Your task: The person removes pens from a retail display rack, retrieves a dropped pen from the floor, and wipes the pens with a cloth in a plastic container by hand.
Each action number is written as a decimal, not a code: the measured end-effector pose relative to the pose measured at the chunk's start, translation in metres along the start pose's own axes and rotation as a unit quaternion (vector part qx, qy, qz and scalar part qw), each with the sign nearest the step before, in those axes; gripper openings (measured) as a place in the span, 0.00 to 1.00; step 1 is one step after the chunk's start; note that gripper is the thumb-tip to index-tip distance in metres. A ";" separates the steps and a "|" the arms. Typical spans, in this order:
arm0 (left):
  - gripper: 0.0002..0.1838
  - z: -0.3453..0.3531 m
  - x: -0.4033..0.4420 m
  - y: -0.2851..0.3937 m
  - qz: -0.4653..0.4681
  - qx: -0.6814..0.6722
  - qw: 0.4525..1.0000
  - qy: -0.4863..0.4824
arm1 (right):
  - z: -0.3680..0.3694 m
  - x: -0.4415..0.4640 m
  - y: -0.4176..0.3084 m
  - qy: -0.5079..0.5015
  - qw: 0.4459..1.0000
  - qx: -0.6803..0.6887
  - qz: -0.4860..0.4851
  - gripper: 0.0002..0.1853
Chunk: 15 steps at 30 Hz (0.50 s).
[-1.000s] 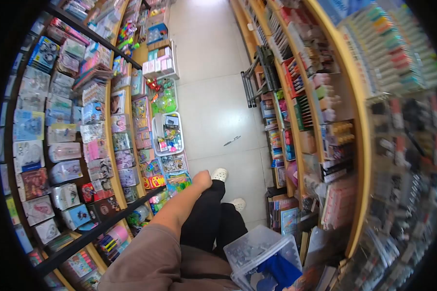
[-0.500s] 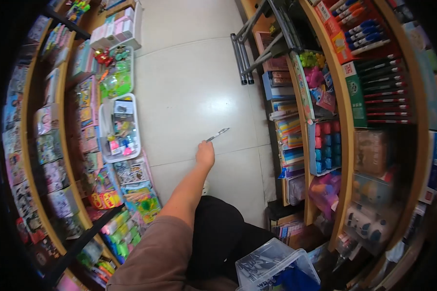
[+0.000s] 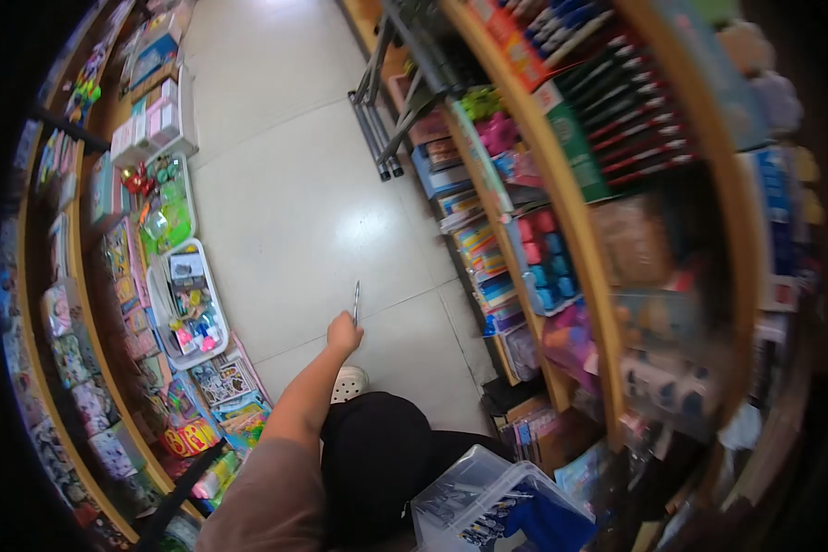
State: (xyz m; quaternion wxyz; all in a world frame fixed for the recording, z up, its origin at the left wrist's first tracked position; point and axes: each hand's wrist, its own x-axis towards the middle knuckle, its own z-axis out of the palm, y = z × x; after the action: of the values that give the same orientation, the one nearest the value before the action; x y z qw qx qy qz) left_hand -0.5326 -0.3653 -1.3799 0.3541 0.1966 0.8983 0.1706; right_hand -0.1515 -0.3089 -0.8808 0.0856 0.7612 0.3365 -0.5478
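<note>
My left hand (image 3: 345,335) is stretched forward over the floor, its fingers closed round one end of a slim pen (image 3: 357,302). The pen points away from me, its silvery tip clear of the fingers. At the bottom of the head view, beside my dark-clothed leg (image 3: 373,451), is a clear plastic box (image 3: 451,478) with its lid raised. Several pens (image 3: 492,515) and something dark blue (image 3: 557,526) lie in it. My right hand is out of sight.
Shelves with boxed pens (image 3: 630,115) and packets line the right. White bins (image 3: 213,317) of small goods stand along the left shelves. Grey metal legs (image 3: 374,138) jut over the tiled floor (image 3: 276,212) at the upper right. A pale clog (image 3: 350,384) shows by my knee.
The camera view has turned and shifted right, so the surroundings sit further left. My left hand still grips the pen, which has swung from slanting right to nearly straight ahead.
</note>
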 end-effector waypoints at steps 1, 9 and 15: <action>0.17 -0.013 -0.021 0.004 0.003 -0.008 1.000 -0.017 | -0.005 -0.017 -0.003 0.009 1.000 -0.007 0.015 0.13; 0.16 -0.180 -0.190 0.075 0.035 -0.216 0.976 0.010 | -0.073 -0.170 -0.034 -0.112 0.983 0.036 -0.145 0.18; 0.09 -0.312 -0.348 0.200 0.073 -0.377 0.910 -0.155 | -0.137 -0.307 -0.030 -0.090 0.976 0.111 -0.166 0.16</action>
State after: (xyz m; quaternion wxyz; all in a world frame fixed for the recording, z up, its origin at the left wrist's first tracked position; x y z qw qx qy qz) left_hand -0.4722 -0.4097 -0.8773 0.5233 0.1373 0.6839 0.4895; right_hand -0.1162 -0.3460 -0.5469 -0.0616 0.6475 0.3860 -0.6542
